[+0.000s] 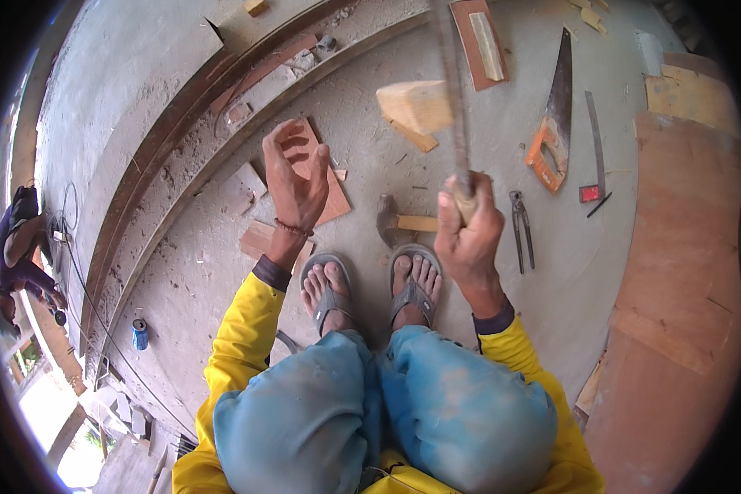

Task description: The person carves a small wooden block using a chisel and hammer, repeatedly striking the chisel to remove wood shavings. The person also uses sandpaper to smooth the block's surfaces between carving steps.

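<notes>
My right hand [471, 226] grips the handle of a machete [456, 99], its long narrow blade pointing away from me, almost edge-on and slightly blurred. My left hand [296, 177] is raised with its fingers apart and curled, and nothing lies in it. Beyond the two hands, left of the blade, is a pale chunk of wood [416, 107] with a smaller wooden piece [410, 134] at its near side. A claw hammer [391, 221] rests on the floor just ahead of my sandalled feet. Below and behind my left hand lies a reddish-brown board [328, 193].
Right of my right hand lie pincers [521, 230], an orange-handled handsaw [552, 136] and a try square [594, 156]. Brown plywood sheets [675, 272] cover the far right. A raised concrete ledge [152, 156] curves along the left, near a blue can [140, 335]. Another person [23, 247] crouches far left.
</notes>
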A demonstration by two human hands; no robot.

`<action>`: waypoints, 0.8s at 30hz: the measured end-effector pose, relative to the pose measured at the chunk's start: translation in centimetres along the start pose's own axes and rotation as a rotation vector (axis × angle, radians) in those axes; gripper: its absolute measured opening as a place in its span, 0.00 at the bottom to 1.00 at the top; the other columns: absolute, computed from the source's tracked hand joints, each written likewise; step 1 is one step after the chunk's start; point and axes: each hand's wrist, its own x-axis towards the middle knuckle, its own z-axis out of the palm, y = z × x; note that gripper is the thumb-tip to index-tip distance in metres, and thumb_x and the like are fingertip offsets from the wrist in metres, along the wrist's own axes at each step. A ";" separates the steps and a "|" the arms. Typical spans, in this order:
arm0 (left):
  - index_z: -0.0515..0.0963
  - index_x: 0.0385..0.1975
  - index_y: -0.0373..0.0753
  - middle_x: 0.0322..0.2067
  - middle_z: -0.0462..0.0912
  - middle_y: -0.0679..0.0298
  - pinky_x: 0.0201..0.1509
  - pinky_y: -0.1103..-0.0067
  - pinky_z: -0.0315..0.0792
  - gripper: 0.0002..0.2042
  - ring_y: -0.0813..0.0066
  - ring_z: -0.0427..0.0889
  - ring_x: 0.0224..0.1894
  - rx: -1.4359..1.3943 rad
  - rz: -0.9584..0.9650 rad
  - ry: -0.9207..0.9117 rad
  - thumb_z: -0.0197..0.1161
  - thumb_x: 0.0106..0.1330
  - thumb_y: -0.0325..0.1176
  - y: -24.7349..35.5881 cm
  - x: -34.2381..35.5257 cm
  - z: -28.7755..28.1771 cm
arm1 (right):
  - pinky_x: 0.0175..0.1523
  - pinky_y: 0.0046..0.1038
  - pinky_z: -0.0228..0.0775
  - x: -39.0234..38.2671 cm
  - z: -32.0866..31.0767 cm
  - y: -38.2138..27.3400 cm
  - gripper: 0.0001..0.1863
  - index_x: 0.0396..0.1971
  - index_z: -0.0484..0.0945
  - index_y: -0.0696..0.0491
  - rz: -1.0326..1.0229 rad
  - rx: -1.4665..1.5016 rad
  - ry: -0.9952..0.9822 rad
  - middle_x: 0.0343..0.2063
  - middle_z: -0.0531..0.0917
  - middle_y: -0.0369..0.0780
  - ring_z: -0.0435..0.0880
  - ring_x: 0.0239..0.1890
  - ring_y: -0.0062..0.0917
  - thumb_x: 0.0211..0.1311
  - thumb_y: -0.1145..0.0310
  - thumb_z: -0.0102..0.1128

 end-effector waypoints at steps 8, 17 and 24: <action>0.67 0.58 0.36 0.49 0.72 0.58 0.45 0.74 0.77 0.18 0.72 0.77 0.48 -0.023 0.076 0.112 0.58 0.75 0.39 0.2 -0.4 0.6 | 0.30 0.36 0.74 -1.9 -0.2 3.5 0.13 0.43 0.71 0.62 0.079 -0.171 -0.044 0.22 0.80 0.51 0.85 0.28 0.49 0.68 0.68 0.60; 0.65 0.58 0.35 0.45 0.70 0.61 0.39 0.79 0.77 0.16 0.77 0.75 0.40 -0.046 0.164 0.210 0.51 0.78 0.38 0.1 -0.8 0.6 | 0.29 0.40 0.73 -2.9 1.5 4.5 0.12 0.42 0.70 0.62 0.044 -0.180 -0.046 0.23 0.80 0.54 0.84 0.29 0.54 0.69 0.69 0.58; 0.65 0.56 0.34 0.40 0.70 0.61 0.35 0.82 0.72 0.16 0.80 0.71 0.32 -0.124 0.196 0.261 0.50 0.79 0.40 0.2 -0.3 -0.4 | 0.27 0.40 0.71 -0.9 -0.7 -0.1 0.13 0.42 0.69 0.62 -0.018 -0.030 0.083 0.22 0.80 0.53 0.82 0.27 0.56 0.70 0.68 0.58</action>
